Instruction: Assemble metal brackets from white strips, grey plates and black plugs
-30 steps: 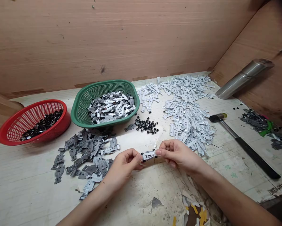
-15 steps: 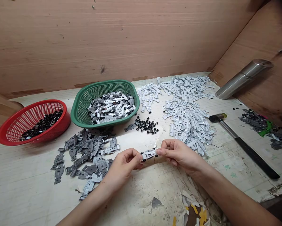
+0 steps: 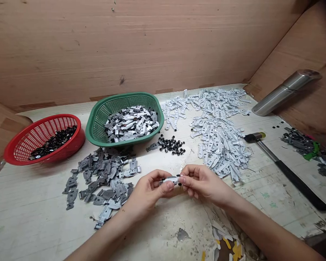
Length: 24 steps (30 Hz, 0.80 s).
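Note:
Between both hands is a small white toy race car (image 3: 170, 179) with black wheels, held above the near middle of the table. My left hand (image 3: 152, 188) grips one end, thumb along its side, and hides part of it. The fingertips of my right hand (image 3: 198, 182) pinch the other end beside a black wheel. Just beyond lies a small heap of black wheels (image 3: 171, 145). Grey car bases (image 3: 105, 177) are piled left of my left hand. White car bodies (image 3: 220, 141) spread in a big pile behind my right hand.
A green basket (image 3: 89, 125) holds many white and grey cars; a red basket (image 3: 10, 150) holds black parts. At right lie a hammer (image 3: 299, 183), a leaning metal cylinder (image 3: 285, 92) and scattered grey and green parts (image 3: 301, 141). Cardboard walls (image 3: 152, 43) enclose the table.
My left hand has shifted further along the toy car, covering more of it, and the car has turned in my grip. My right hand still pinches the other end.

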Each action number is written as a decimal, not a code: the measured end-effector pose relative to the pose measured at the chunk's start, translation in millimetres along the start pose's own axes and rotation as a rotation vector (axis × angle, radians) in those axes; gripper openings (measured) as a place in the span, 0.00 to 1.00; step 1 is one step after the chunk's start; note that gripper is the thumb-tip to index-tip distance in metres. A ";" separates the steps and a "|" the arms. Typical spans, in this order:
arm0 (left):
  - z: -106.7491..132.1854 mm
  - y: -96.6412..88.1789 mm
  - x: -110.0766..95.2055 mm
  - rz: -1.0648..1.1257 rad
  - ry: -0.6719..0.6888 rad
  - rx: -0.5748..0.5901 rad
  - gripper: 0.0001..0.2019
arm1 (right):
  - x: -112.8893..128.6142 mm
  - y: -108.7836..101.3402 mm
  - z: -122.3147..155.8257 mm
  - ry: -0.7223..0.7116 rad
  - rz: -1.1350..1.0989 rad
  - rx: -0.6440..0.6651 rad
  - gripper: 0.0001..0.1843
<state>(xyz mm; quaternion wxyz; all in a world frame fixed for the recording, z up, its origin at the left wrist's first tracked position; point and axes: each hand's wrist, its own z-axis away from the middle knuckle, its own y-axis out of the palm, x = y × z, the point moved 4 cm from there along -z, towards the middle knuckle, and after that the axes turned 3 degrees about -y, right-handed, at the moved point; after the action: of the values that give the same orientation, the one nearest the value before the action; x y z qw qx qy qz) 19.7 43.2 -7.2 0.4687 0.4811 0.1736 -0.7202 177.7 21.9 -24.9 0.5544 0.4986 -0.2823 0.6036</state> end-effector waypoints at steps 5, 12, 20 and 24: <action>3.5 3.5 -2.3 -0.111 0.059 -0.026 0.12 | 1.9 13.4 4.7 -0.125 0.095 0.046 0.15; 12.5 4.0 -5.8 -0.368 0.209 -0.148 0.11 | -2.9 18.5 7.2 -0.243 0.164 0.035 0.15; 8.6 5.2 -1.4 -0.020 0.039 0.004 0.15 | 22.3 -1.6 8.9 -0.321 0.268 0.177 0.12; 7.8 6.4 5.6 0.097 -0.067 0.091 0.16 | 41.3 5.9 27.3 -0.819 0.774 0.068 0.12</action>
<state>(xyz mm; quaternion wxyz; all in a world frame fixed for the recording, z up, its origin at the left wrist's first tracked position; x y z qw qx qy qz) 20.4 31.7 -7.1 0.4861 0.4856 0.1013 -0.7195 184.6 12.3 23.5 0.1215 0.5700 -0.6169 0.5290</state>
